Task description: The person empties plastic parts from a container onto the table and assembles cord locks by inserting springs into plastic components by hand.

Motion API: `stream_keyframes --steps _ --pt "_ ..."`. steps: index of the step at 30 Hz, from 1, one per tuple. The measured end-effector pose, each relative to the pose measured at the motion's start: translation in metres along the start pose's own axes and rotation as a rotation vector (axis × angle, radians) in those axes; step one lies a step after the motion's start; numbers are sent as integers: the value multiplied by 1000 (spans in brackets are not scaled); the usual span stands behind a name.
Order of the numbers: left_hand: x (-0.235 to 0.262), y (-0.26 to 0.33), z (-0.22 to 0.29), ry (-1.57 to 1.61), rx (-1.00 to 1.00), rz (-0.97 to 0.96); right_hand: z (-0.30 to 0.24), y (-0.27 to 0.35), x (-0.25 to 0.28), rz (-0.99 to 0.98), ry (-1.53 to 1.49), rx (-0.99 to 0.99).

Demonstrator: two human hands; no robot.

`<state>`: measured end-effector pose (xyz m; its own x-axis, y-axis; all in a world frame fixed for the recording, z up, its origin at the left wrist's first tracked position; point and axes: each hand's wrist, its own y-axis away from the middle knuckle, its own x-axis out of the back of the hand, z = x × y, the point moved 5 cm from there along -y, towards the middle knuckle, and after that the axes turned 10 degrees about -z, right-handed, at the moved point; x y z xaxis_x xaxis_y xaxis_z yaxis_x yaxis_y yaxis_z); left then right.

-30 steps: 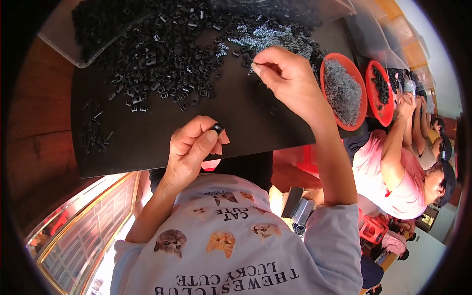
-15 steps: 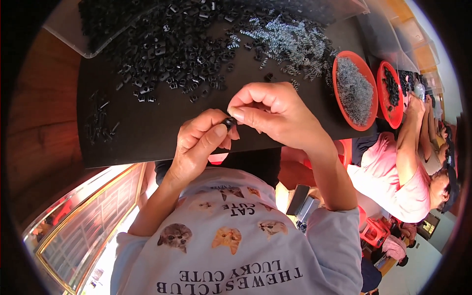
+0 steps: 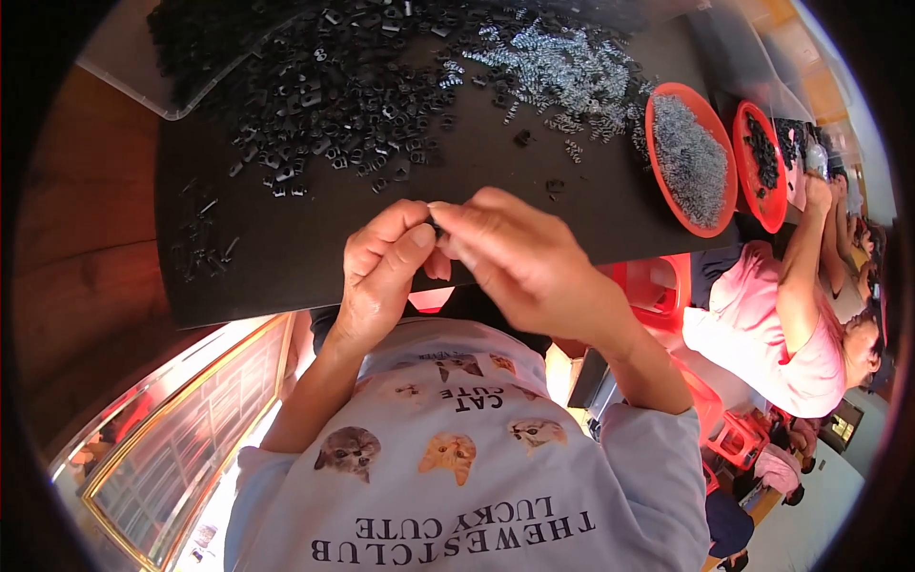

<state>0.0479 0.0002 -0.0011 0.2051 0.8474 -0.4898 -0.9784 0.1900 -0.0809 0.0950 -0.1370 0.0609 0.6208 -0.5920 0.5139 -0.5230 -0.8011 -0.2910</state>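
Note:
Over the table's near edge my left hand [image 3: 381, 267] pinches a small black plastic part [image 3: 436, 229] between thumb and fingers. My right hand [image 3: 524, 253] meets it from the right, its fingertips pressed at the same part and covering most of it. Whether the right fingers also hold some tiny piece is hidden. Beyond both hands lies a heap of loose black plastic parts [image 3: 324, 114], with a spread of small metal springs [image 3: 562, 71] to its right.
An orange-red bowl [image 3: 706, 231] of springs stands at the right, beside another red bowl [image 3: 771, 219] holding black pieces. Thin dark rods [image 3: 205, 238] lie at the table's left. A clear bin [image 3: 181, 107] is at the upper left. A co-worker in pink [image 3: 762, 305] sits to the right.
My right hand has turned and come in against the black part, its fingers now reaching over it. My left hand keeps its pinch. The view has shifted slightly.

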Motion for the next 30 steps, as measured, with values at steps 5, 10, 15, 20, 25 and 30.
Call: stream_keyframes --steps 5,10,15,20,25,30 --pt "0 -1 -1 -29 -51 27 4 0 -4 42 -77 1" --pt "-1 -2 2 -73 -31 6 38 1 51 163 350 -100" --pt "-3 -4 3 -75 -18 -6 47 -3 61 47 723 -191" --pt "-4 -5 3 -101 -15 -6 55 -16 55 -192 912 -234" --pt "-4 -5 2 -102 -18 3 53 -25 53 -263 975 -233" --pt "-5 -3 2 -110 -30 16 56 -32 46 -282 1025 -271"
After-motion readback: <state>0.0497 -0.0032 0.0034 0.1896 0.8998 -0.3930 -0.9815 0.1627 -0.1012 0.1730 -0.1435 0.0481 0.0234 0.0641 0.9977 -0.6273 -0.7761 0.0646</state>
